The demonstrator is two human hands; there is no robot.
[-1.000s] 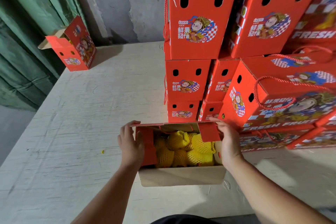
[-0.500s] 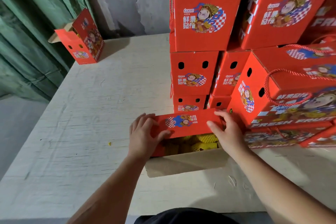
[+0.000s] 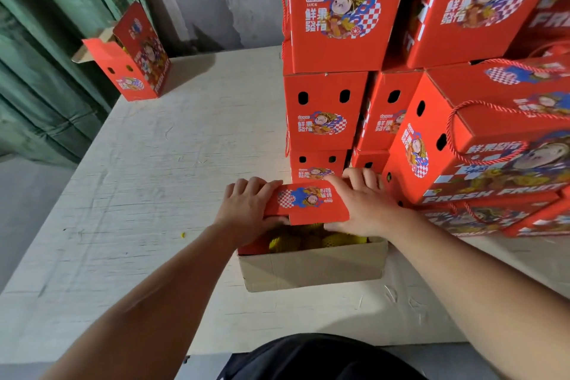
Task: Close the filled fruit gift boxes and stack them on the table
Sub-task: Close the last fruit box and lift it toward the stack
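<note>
Since a second ago, the red lid flap [image 3: 308, 202] has swung down over the yellow fruit [image 3: 320, 239]. Left hand [image 3: 246, 210] grip pinches its left end; right hand [image 3: 367, 210] lies flat on its right end. The open box [image 3: 311, 268] sits at the surface's [image 3: 154, 194] near edge, against the stacked boxes [image 3: 327, 108]. Risk, I judge: bulging fruit stops the flap seating, or it creases.
</note>
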